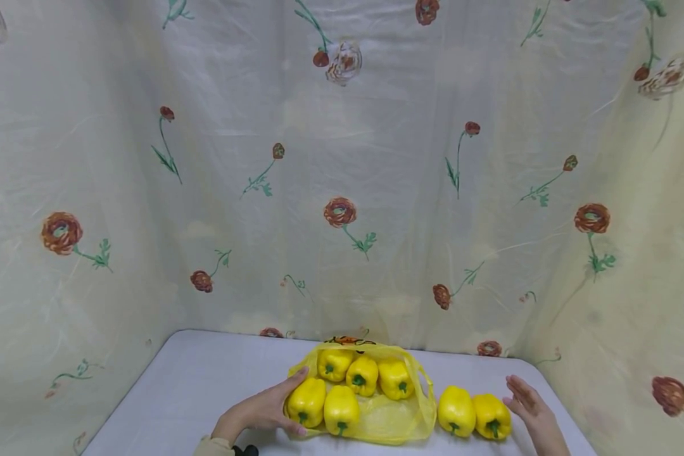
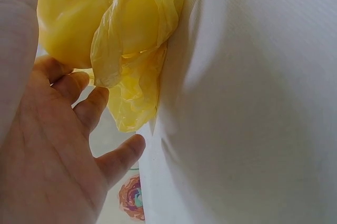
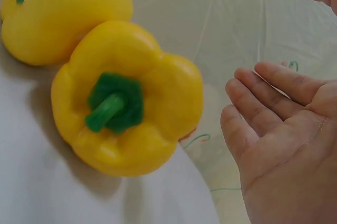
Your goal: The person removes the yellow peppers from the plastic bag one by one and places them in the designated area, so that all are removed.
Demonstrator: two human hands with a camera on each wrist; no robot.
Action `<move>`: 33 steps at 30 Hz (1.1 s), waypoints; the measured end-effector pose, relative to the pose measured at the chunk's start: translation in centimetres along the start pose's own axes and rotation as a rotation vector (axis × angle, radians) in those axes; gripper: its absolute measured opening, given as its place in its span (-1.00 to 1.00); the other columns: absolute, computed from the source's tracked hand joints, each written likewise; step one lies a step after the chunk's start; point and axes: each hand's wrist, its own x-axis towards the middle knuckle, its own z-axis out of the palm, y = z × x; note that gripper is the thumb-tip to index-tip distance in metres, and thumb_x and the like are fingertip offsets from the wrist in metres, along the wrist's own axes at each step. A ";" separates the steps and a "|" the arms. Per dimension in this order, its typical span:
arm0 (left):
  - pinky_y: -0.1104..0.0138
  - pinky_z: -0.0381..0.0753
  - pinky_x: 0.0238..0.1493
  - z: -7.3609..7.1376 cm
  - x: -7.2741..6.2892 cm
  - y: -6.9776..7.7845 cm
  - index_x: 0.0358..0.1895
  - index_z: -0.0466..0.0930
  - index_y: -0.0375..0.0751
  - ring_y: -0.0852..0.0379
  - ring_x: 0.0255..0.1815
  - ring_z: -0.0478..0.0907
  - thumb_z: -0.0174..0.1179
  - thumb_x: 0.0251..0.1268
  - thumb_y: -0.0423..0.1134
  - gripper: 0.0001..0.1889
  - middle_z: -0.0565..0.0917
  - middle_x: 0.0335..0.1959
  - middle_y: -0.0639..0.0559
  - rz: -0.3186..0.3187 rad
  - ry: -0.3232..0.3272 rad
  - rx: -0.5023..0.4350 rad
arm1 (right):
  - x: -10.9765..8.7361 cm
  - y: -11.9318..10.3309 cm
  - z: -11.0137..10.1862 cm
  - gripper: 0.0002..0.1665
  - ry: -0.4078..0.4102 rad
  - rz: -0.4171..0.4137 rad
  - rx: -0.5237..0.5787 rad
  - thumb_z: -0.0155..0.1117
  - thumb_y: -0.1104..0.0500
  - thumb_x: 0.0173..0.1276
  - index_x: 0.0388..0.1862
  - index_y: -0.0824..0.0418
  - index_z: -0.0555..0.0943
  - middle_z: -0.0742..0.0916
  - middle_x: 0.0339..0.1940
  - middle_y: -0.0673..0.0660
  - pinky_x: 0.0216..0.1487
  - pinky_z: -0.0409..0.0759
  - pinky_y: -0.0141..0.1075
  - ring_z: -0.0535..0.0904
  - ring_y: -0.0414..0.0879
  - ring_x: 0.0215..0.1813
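A see-through yellow plastic bag (image 1: pixel 390 421) lies on its side, its mouth facing the person. Inside it are several yellow bell peppers with green stems, among them a front-left pepper (image 1: pixel 306 403). At the bag's left edge is my left hand (image 1: pixel 268 405), thumb and fingers spread beside that pepper; in the left wrist view its fingertips (image 2: pixel 97 98) are at the crumpled bag. Two more bell peppers stand side by side to the right of the bag, a left one (image 1: pixel 456 411) and a right one (image 1: pixel 492 416). My right hand (image 1: pixel 532 410) is just right of them, fingers extended, holding nothing.
All of this sits on a white-covered table (image 1: pixel 216 364) with rounded far corners. A pale curtain (image 1: pixel 376 158) printed with red flowers encloses the table at the back and both sides.
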 end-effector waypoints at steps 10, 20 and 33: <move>-0.23 0.09 0.44 0.1 0.0 0.1 0.57 -0.22 0.02 -0.20 0.56 -0.01 0.39 -0.01 0.23 0.18 -0.07 0.60 -0.04 0.015 0.000 0.000 | -1.0 -1.9 0.6 0.00 -0.005 -0.078 0.014 0.12 -0.20 0.41 0.59 0.16 -0.11 0.09 0.60 0.18 0.46 0.18 -0.36 0.06 -0.21 0.57; -0.24 0.09 0.43 0.2 0.1 -0.1 0.57 -0.23 0.03 -0.19 0.55 0.00 0.40 -0.02 0.23 0.19 -0.05 0.59 -0.05 0.005 0.003 -0.003 | -1.5 -3.7 2.4 -0.13 0.002 -0.314 -0.016 0.19 -0.05 0.42 0.53 0.23 0.07 0.31 0.51 0.12 0.14 0.24 -0.82 0.23 -0.84 0.09; -0.25 0.10 0.42 0.1 0.2 -0.2 0.57 -0.23 0.06 -0.20 0.55 0.01 0.39 -0.04 0.25 0.19 -0.05 0.59 -0.05 -0.009 0.001 -0.017 | -1.8 -5.5 5.0 -0.19 -0.029 -0.420 -0.032 0.27 0.06 0.37 0.48 0.27 0.18 0.31 0.48 0.33 0.18 0.21 -0.79 0.25 -0.77 0.15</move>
